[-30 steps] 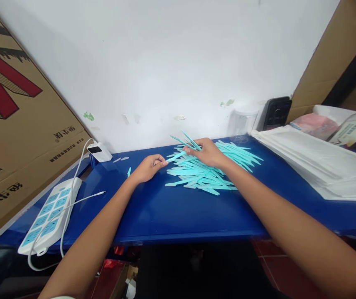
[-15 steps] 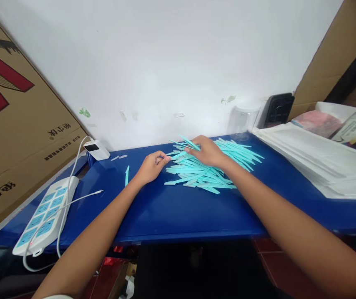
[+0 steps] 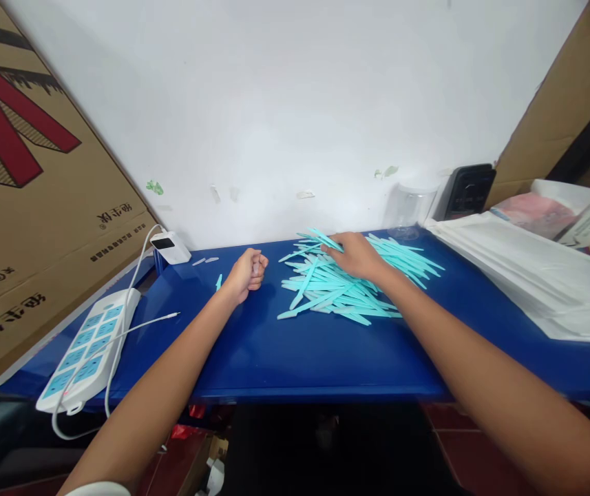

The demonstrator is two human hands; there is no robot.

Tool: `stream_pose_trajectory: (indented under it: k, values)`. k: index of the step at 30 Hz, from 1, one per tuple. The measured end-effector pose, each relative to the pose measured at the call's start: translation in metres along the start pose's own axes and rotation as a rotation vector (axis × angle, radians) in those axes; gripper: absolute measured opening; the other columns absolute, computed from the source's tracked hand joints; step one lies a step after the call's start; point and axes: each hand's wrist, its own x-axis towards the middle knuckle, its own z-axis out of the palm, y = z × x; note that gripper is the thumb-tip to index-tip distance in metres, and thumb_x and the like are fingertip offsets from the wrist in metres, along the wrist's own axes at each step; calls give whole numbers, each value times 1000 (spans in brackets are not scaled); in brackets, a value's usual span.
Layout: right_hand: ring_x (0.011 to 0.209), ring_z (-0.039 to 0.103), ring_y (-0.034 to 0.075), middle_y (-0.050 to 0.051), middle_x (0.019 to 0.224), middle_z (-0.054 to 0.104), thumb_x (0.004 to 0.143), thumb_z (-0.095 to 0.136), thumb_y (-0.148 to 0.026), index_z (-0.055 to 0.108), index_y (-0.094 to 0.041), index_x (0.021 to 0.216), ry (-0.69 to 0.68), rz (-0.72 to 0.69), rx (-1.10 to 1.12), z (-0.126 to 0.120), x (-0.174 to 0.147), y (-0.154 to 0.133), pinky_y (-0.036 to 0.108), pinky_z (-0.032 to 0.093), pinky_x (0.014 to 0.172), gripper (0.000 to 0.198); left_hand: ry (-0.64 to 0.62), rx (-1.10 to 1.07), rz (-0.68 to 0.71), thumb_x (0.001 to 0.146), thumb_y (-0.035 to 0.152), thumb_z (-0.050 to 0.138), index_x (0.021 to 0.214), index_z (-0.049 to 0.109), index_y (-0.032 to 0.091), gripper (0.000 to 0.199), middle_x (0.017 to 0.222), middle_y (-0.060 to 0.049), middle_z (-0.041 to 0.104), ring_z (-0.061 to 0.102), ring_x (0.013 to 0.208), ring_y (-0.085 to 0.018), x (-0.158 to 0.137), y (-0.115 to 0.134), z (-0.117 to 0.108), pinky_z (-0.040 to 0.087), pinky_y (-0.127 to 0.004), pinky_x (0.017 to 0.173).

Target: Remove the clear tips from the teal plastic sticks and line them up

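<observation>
Head view: the right hand (image 3: 355, 256) is closing its grip around the ends of a few slim teal sticks (image 3: 325, 239), which are jutting out past the thumb and fingertips toward the far left, over the far edge of a loose pile (image 3: 343, 293) of similar pieces. Their long axis is slanting from the grip at the near right to their free tips at the far left. The left hand (image 3: 247, 275) is hovering to the left of the pile, well apart from it, its fingers curling inward; whether its grip is holding anything, I cannot tell.

The pieces in the pile are looking like smooth, matte plastic, long and narrow, some with paler ends. Many are lying roughly left to right, the far-right ones fanning toward the near right, while one stick (image 3: 303, 284) is crossing the pile's left side from near left to far right. Past the left wrist, a lone teal piece (image 3: 219, 282) is showing partly, pointing away toward the far side. Two small, pale, flat slips (image 3: 205, 260) are lying beyond it on the glossy blue table (image 3: 295, 365).
</observation>
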Motion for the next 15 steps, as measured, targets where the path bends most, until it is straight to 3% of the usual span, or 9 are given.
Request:
stream_pose_trajectory:
  k: [4, 7, 10, 15]
  values:
    - [55, 44, 17, 1, 55, 54, 97, 55, -50, 64, -19, 65, -3, 21, 40, 1, 1, -1, 31, 27, 58, 45, -63, -71, 24, 82, 28, 52, 86, 55, 19, 11, 60, 8, 29, 15, 42, -7, -4, 1, 2, 11, -20, 38]
    - [62, 54, 19, 3, 63, 64, 99, 51, -52, 73, -17, 74, -14, 41, 104, 2, 1, -5, 30, 34, 62, 48, -110, -90, 44, 83, 24, 60, 103, 63, 15, 22, 67, 7, 36, 18, 44, -5, -6, 0, 5, 11, -19, 39]
    - [74, 63, 22, 5, 80, 74, 101, 48, -51, 81, -17, 89, -30, 56, 178, 2, 1, -11, 30, 41, 70, 48, -156, -90, 78, 88, 31, 70, 117, 66, 14, 35, 74, 4, 47, 18, 45, -2, -5, -3, 7, 13, -19, 41]
    - [75, 63, 22, 4, 80, 74, 95, 56, -53, 80, -16, 88, -43, 78, 247, -2, -1, -17, 31, 42, 71, 44, -105, -48, 139, 82, 44, 84, 108, 70, 12, 44, 68, 4, 51, 21, 45, -2, 0, -9, 6, 15, -19, 41]
